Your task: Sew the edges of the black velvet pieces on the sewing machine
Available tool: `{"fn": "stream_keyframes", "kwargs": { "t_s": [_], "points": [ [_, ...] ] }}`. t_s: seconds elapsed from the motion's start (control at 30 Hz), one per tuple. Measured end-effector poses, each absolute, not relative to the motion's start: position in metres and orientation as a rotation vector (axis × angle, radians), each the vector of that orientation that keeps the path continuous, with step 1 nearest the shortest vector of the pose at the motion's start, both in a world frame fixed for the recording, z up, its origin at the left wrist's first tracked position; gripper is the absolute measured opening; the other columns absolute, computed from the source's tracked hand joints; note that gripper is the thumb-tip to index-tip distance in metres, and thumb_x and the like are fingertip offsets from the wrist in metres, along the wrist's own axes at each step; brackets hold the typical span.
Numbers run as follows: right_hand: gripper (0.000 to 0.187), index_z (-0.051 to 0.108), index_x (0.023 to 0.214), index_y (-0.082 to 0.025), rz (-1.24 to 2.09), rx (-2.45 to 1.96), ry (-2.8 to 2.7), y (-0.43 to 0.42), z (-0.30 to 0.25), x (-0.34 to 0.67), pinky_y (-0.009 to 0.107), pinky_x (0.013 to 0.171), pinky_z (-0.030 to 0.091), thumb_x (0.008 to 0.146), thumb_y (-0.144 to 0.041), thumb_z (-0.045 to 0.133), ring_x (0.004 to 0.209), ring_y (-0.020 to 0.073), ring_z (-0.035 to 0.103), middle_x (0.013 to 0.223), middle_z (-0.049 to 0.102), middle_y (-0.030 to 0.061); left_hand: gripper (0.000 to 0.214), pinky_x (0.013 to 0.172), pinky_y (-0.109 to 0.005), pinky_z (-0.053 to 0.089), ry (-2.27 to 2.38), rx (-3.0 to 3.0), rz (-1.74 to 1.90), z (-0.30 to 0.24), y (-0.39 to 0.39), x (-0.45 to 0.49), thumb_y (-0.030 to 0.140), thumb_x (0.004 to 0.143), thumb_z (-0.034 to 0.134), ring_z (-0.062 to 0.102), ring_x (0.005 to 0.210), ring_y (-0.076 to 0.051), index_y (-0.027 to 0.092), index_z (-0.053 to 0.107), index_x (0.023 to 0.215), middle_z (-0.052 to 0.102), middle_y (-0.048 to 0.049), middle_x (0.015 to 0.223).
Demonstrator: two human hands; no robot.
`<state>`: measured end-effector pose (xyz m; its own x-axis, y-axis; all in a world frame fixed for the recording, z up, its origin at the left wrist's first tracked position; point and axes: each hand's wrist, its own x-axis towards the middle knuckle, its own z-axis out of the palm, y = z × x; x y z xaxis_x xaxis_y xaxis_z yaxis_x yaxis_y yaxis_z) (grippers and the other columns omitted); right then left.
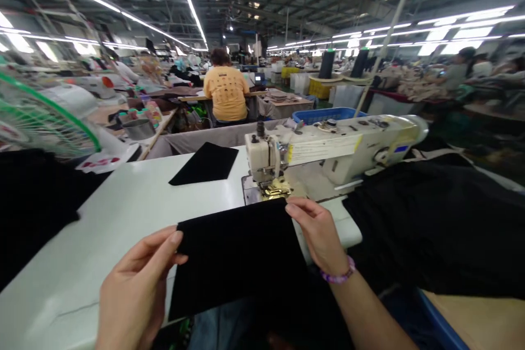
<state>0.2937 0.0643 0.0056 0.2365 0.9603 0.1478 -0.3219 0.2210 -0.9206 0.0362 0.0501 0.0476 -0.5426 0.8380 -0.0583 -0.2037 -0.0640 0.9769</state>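
A black fabric piece is stretched between my two hands, in front of the sewing machine. My left hand pinches its upper left corner between thumb and fingers. At the upper right corner, my right hand grips the cloth close to the needle area; a beaded bracelet circles that wrist. The lower part of the cloth hangs over the table's front edge. Another black fabric piece lies flat on the white table, left of the machine head.
Dark fabric is heaped at the left and in a larger pile at the right. A green-rimmed fan stands at the far left. Behind the machine are a blue basket and thread cones. A person in a yellow shirt sits ahead.
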Motion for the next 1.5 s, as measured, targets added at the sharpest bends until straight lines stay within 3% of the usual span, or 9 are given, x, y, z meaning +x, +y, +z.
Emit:
{"fn": "stream_keyframes", "kwargs": {
  "t_s": [0.13,0.3,0.67,0.8,0.93,1.0,1.2,1.4,1.5],
  "points": [
    [0.018,0.076,0.086,-0.020,1.021,-0.895,-0.907,0.065,0.012,0.293,0.025,0.080,0.050,0.076,-0.034,0.081,0.085,0.0170,0.063,0.090,0.070,0.0025,0.035,0.057,-0.007,0.055,1.432,0.745,1.698,0.042,0.053,0.036,0.030,0.046,0.093,0.061,0.058,-0.005,0.021,0.075,0.074,0.073,0.0036,0.079],
    [0.017,0.074,0.087,-0.019,0.967,-0.864,-0.861,0.066,0.011,0.290,0.024,0.078,0.051,0.077,-0.033,0.080,0.082,0.0155,0.064,0.087,0.070,0.0014,0.039,0.056,-0.007,0.056,1.440,0.727,1.712,0.040,0.053,0.041,0.030,0.036,0.095,0.061,0.057,-0.006,0.019,0.073,0.067,0.072,0.0044,0.076],
    [0.023,0.071,0.083,-0.018,0.951,-0.901,-0.841,0.070,0.006,0.288,0.025,0.077,0.051,0.074,-0.035,0.083,0.079,0.0156,0.063,0.081,0.068,0.0011,0.041,0.055,-0.009,0.053,1.450,0.654,1.647,0.046,0.052,0.043,0.030,0.034,0.093,0.060,0.059,-0.007,0.018,0.073,0.067,0.069,0.0027,0.074],
    [0.034,0.070,0.090,-0.020,0.988,-0.963,-0.763,0.067,0.002,0.288,0.026,0.081,0.050,0.067,-0.038,0.088,0.085,0.0166,0.062,0.089,0.068,0.0012,0.035,0.056,-0.011,0.051,1.381,0.779,1.630,0.042,0.047,0.042,0.034,0.046,0.092,0.059,0.059,-0.005,0.017,0.074,0.071,0.067,0.0023,0.074],
    [0.046,0.072,0.104,-0.021,1.047,-1.070,-0.875,0.068,-0.004,0.295,0.036,0.100,0.042,0.068,-0.046,0.086,0.103,0.0231,0.060,0.106,0.069,0.0057,0.029,0.056,-0.013,0.046,1.363,0.886,1.623,0.039,0.042,0.037,0.035,0.060,0.086,0.055,0.055,-0.003,0.015,0.072,0.074,0.066,0.0020,0.077],
    [0.045,0.073,0.102,-0.021,1.015,-1.128,-0.957,0.068,-0.004,0.298,0.040,0.101,0.042,0.068,-0.048,0.084,0.104,0.0254,0.060,0.106,0.069,0.0066,0.027,0.054,-0.015,0.044,1.370,0.913,1.633,0.040,0.039,0.035,0.034,0.062,0.085,0.053,0.052,-0.003,0.014,0.070,0.074,0.066,0.0017,0.080],
    [0.033,0.072,0.090,-0.018,0.824,-1.183,-1.177,0.067,0.007,0.296,0.035,0.080,0.051,0.074,-0.047,0.075,0.085,0.0244,0.064,0.089,0.070,0.0067,0.024,0.051,-0.017,0.043,1.380,0.968,1.656,0.045,0.038,0.034,0.030,0.067,0.082,0.051,0.053,-0.005,0.016,0.066,0.077,0.063,0.0031,0.075],
    [0.008,0.061,0.080,-0.019,0.469,-1.197,-1.478,0.057,0.003,0.296,0.030,0.068,0.044,0.079,-0.026,0.057,0.070,0.0184,0.053,0.076,0.059,0.0021,0.034,0.045,-0.016,0.041,1.509,1.147,1.486,0.054,0.044,0.024,0.035,0.057,0.086,0.049,0.054,-0.007,0.017,0.064,0.075,0.061,0.0023,0.068],
    [0.005,0.055,0.082,-0.020,0.770,-1.185,-1.458,0.036,-0.003,0.297,0.027,0.066,0.044,0.078,-0.022,0.053,0.071,0.0170,0.053,0.077,0.054,0.0007,0.037,0.045,-0.019,0.040,1.616,1.289,1.333,0.069,0.060,0.019,0.042,0.055,0.084,0.047,0.051,-0.009,0.017,0.067,0.077,0.059,0.0022,0.061]
  ]
}}
